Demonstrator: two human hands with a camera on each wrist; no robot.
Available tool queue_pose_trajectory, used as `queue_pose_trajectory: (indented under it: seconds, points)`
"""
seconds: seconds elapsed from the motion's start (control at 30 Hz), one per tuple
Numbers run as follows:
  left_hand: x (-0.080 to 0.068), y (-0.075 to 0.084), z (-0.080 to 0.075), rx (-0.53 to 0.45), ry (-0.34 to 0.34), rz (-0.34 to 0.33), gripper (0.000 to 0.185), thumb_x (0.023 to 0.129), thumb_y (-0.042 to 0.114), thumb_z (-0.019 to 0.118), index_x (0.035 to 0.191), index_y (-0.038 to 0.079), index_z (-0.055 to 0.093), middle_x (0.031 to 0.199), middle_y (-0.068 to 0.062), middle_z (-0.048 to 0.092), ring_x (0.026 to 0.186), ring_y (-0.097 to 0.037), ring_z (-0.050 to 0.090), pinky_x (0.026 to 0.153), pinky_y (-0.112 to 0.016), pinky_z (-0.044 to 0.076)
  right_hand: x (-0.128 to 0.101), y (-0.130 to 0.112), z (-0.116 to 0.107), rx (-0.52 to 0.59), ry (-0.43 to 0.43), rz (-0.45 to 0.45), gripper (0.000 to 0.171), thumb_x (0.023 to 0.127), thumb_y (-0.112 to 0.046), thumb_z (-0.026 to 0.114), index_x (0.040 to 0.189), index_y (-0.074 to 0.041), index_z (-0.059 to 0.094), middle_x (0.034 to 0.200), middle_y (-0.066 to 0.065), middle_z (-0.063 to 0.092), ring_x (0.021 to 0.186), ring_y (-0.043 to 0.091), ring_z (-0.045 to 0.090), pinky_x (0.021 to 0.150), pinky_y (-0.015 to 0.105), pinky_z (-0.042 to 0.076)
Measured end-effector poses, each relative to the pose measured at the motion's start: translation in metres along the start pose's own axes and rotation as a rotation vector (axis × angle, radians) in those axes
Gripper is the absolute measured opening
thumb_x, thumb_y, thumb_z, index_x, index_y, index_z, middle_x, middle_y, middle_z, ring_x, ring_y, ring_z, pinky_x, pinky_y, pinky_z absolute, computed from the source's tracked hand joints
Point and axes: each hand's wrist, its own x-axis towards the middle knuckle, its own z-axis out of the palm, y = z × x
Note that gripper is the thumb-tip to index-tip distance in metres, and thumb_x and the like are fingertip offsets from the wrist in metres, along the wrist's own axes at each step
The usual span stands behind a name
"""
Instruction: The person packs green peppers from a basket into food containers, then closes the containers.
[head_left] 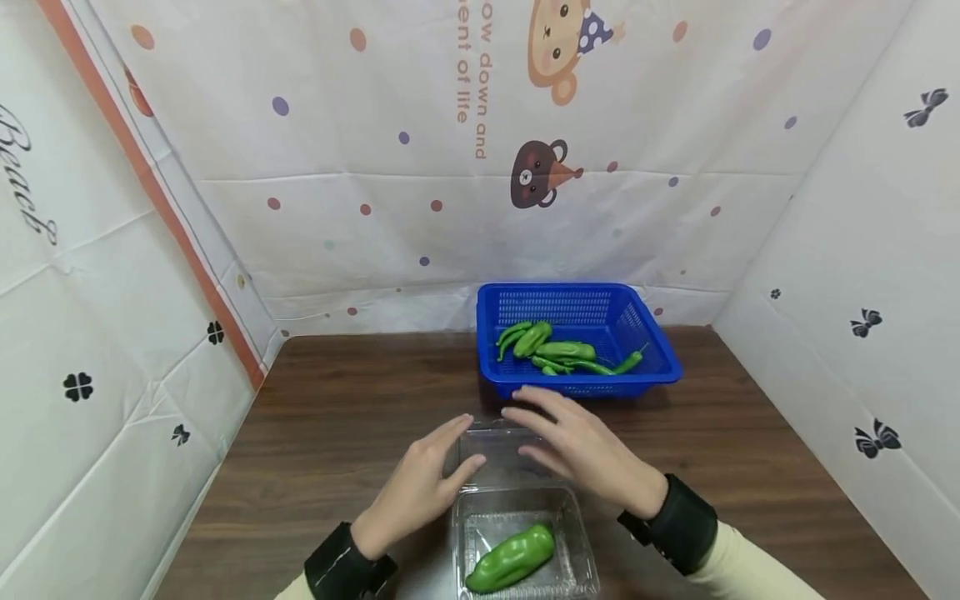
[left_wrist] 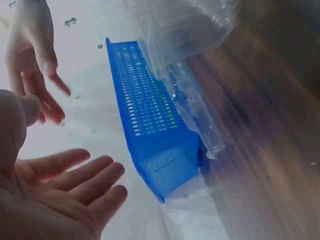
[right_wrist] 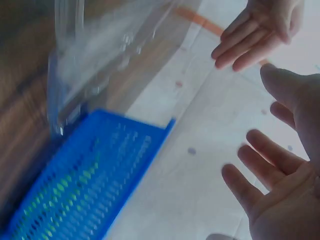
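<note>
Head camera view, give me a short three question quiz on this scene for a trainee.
1. True or false: the clear clamshell container holds one green pepper.
2. Where do the other peppers lie? A) on the bare table B) in the blue basket C) in a hand
3. Fill in: the left hand and right hand are at the container's open ____.

Key: 1 true; 2 B; 3 lid.

Dark wooden table (head_left: 337, 417) fills the lower frame in front of me; blue basket (head_left: 637, 333) sits on it at centre, right of middle; clear plastic clamshell box (head_left: 577, 533) rests on it at bottom centre, just below the basket.
</note>
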Motion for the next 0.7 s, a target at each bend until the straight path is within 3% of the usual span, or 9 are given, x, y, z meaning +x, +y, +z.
queue_pose_trajectory:
  seconds: [0.13,0.33,0.53,0.7]
  points:
    - [0.015,-0.001,-0.002,0.025,0.03,-0.044,0.063,0.101,0.04,0.066,0.147,-0.001,0.052,0.148,-0.02,0.054,0.135,-0.03,0.054,0.111,-0.042,0.046,0.011,0.022,-0.006,-0.007,0.017,0.036,0.062,0.088,-0.02,0.083,0.145,-0.01,0.058,0.148,0.019,0.053,0.14,0.036,0.048,0.112,0.051,0.045]
    - [0.036,-0.004,-0.002,0.022,0.079,-0.095,0.066,0.101,0.043,0.065,0.147,-0.002,0.052,0.148,-0.023,0.054,0.135,-0.033,0.054,0.11,-0.048,0.047,0.024,0.058,-0.022,0.007,-0.004,0.157,0.056,0.092,-0.019,0.08,0.142,-0.007,0.059,0.145,0.019,0.054,0.14,0.038,0.047,0.109,0.053,0.047]
    - [0.051,-0.008,0.001,0.009,0.054,-0.148,0.069,0.102,0.047,0.062,0.149,-0.003,0.05,0.15,-0.022,0.052,0.138,-0.033,0.051,0.112,-0.048,0.045,0.034,0.085,-0.03,0.034,-0.071,0.3,0.063,0.095,-0.02,0.076,0.151,-0.009,0.05,0.154,0.023,0.043,0.142,0.042,0.042,0.101,0.057,0.051]
    - [0.062,-0.016,0.005,0.04,0.028,-0.172,0.074,0.102,0.048,0.061,0.15,-0.006,0.046,0.151,-0.025,0.05,0.139,-0.035,0.05,0.112,-0.049,0.045,0.045,0.11,-0.029,0.032,-0.165,0.376,0.069,0.096,-0.02,0.075,0.156,-0.009,0.042,0.158,0.024,0.036,0.144,0.045,0.036,0.106,0.06,0.046]
